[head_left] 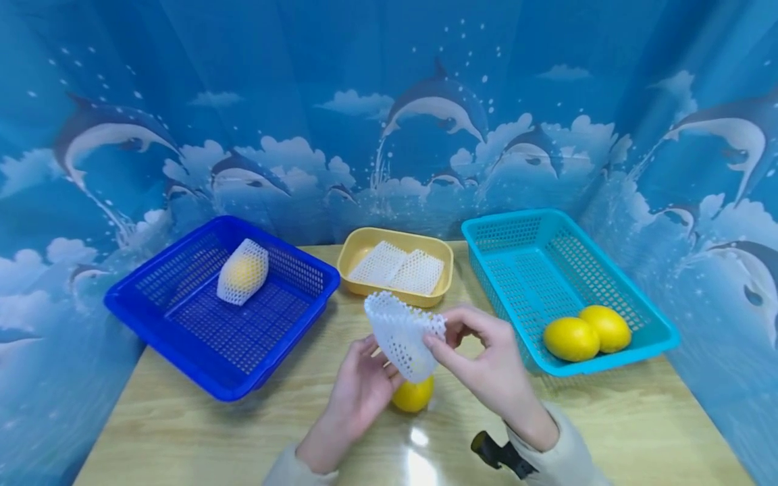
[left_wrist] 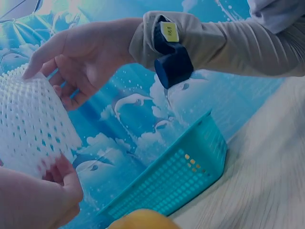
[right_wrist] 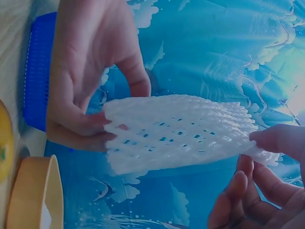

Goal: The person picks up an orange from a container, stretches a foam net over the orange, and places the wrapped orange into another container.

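A white foam net sleeve (head_left: 406,337) is held up between the two hands above the table. My right hand (head_left: 489,358) pinches one end of it between thumb and fingers, clearest in the right wrist view. At the other end, my left hand (head_left: 360,388) holds the sleeve, its fingertips at the opening and partly seen through the mesh (right_wrist: 167,133). On the table below lies a yellow, lemon-like fruit (head_left: 413,397), its top hidden by the sleeve and hand.
At left stands a dark blue basket (head_left: 182,358) with one net-wrapped yellow fruit (head_left: 244,271). Behind the hands, a yellow tray (head_left: 358,237) holds flat foam sleeves (head_left: 379,263). A turquoise basket (head_left: 510,270) at right holds two yellow fruits (head_left: 571,339). A dolphin-print curtain (head_left: 352,61) hangs behind.
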Motion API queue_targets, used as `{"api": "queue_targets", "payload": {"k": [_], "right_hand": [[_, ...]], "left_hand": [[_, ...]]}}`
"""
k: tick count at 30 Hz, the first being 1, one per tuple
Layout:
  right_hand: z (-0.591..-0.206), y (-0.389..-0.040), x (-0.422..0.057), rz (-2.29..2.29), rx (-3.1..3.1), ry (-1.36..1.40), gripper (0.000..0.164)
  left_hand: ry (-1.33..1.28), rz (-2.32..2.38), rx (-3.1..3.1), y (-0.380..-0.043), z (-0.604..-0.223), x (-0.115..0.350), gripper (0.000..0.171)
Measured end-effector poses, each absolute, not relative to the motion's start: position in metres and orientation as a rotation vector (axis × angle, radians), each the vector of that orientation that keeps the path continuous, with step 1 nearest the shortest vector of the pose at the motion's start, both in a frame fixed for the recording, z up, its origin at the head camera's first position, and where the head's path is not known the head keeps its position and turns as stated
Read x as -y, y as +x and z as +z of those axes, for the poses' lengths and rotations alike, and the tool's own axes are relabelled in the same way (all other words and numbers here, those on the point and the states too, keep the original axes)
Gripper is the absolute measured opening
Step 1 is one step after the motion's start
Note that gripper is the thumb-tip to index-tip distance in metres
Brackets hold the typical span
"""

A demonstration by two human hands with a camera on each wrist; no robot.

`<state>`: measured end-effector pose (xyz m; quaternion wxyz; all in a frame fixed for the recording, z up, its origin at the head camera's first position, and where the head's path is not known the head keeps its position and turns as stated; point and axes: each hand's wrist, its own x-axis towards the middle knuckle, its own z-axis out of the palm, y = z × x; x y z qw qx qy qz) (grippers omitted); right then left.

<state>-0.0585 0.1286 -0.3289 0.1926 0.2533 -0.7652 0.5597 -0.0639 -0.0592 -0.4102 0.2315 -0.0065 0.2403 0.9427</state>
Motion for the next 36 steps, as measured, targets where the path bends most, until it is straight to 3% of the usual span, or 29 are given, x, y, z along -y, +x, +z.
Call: {"api": "queue_targets", "payload": {"k": [4, 9, 14, 18, 21, 25, 30, 36], "right_hand": [[-0.338, -0.054, -0.129, 1.597, 2.155, 0.763, 0.024], [-0.345, -0.05, -0.13, 1.668, 2.22, 0.807, 0.023], [-0.347, -0.053, -0.134, 1.821, 2.251, 0.909, 0.024], [-0.351, -0.057, -0.14, 1.972, 2.236, 1.111, 0.037], [-0.355, -0.06, -0.145, 2.061, 2.193, 1.285, 0.045], [-0.36, -0.064, -0.151, 2.236, 2.073, 1.41, 0.038], [-0.366, -0.064, -0.151, 2.494, 1.999, 1.113, 0.029], [-0.381, -0.065, -0.143, 2.743, 2.019, 0.686, 0.035]], "left_hand": [[-0.027, 2.595, -0.623, -0.061, -0.409, 0.057, 0.043], [-0.045, 2.613, -0.535, -0.057, -0.412, 0.054, 0.03], [0.206, 2.612, -0.428, -0.057, -0.416, 0.054, 0.029], [0.368, 2.589, -0.414, -0.057, -0.415, 0.054, 0.037], [0.328, 2.571, -0.48, -0.055, -0.412, 0.056, 0.035], [0.227, 2.531, -0.584, -0.052, -0.408, 0.059, 0.034], [0.229, 2.479, -0.588, -0.05, -0.404, 0.059, 0.046], [0.277, 2.426, -0.558, -0.051, -0.407, 0.058, 0.038]]}}
